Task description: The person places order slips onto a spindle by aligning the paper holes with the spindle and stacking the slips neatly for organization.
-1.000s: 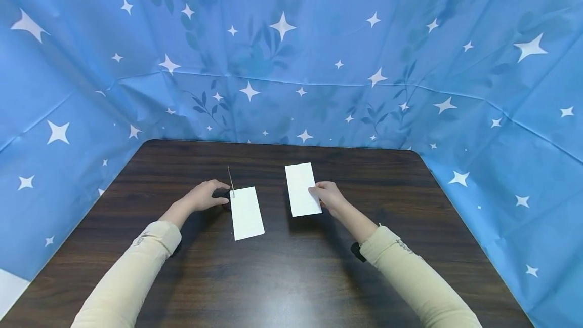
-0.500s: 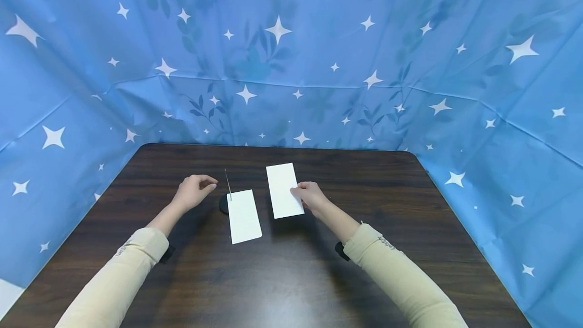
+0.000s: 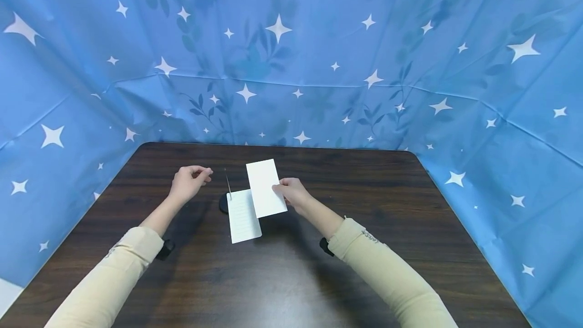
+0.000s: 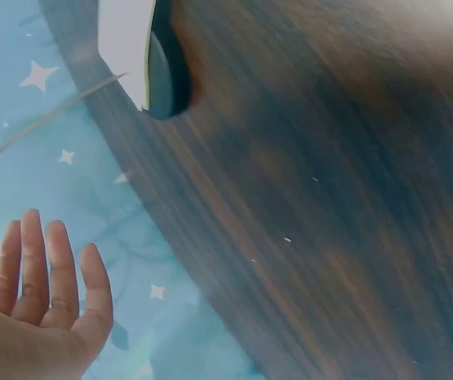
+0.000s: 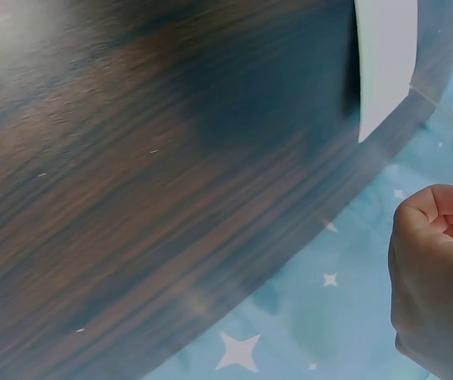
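A paper spike stands on the table, its round black base (image 3: 223,203) partly hidden under a white slip of paper (image 3: 242,224) with faint lines. The thin metal rod (image 3: 227,181) rises through that slip's top left corner; the left wrist view shows the slip (image 4: 123,47) and rod (image 4: 48,119) from the side. My right hand (image 3: 296,195) pinches a second white slip (image 3: 265,186) by its right edge. In the head view this slip overlaps the upper right of the lower one. To the left of the rod, my left hand (image 3: 188,184) hovers with fingers loosely bent, holding nothing.
The dark wood-grain table (image 3: 282,282) has rounded far corners. Behind it and along both sides hangs a blue curtain (image 3: 309,39) with white stars. Black wrist cameras (image 3: 165,250) sit at both sleeves.
My right hand has carried its slip leftward, from well apart to overlapping the lower slip. My left hand has left the black base and drawn back up and to the left.
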`<action>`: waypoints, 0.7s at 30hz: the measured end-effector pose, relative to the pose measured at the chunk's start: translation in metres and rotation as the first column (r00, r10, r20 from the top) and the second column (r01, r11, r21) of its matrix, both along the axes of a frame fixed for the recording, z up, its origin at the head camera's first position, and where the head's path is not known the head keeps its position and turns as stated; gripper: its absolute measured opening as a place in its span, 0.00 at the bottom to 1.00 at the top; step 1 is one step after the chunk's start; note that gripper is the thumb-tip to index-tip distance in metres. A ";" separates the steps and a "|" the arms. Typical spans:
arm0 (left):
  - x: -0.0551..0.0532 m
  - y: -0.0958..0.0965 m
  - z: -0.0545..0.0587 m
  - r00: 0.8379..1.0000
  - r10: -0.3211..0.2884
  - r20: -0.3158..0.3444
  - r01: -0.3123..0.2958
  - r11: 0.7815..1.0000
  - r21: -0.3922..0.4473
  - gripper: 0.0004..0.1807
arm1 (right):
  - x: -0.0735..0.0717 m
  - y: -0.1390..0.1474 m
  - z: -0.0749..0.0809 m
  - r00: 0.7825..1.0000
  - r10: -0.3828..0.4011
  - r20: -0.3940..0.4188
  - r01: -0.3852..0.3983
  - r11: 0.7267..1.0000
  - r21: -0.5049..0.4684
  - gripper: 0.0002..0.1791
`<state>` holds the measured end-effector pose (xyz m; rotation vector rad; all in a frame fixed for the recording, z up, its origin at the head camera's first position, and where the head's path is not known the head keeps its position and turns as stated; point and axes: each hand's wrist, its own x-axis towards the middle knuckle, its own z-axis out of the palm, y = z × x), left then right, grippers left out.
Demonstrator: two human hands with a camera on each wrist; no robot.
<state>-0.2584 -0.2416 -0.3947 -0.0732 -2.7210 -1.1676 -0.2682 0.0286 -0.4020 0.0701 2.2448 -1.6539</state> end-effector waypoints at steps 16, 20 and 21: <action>0.005 0.022 0.019 0.994 -0.046 0.098 0.027 0.982 0.185 0.26 | 0.003 -0.040 0.017 0.998 0.056 -0.028 -0.057 0.998 -0.040 0.11; 0.003 0.026 0.021 0.990 -0.033 0.134 0.004 0.977 0.212 0.27 | 0.002 -0.044 0.017 0.998 0.053 -0.023 -0.054 0.998 -0.038 0.12; 0.002 0.026 0.021 0.990 -0.027 0.140 -0.004 0.976 0.217 0.28 | 0.002 -0.045 0.018 0.998 0.053 -0.024 -0.054 0.998 -0.037 0.12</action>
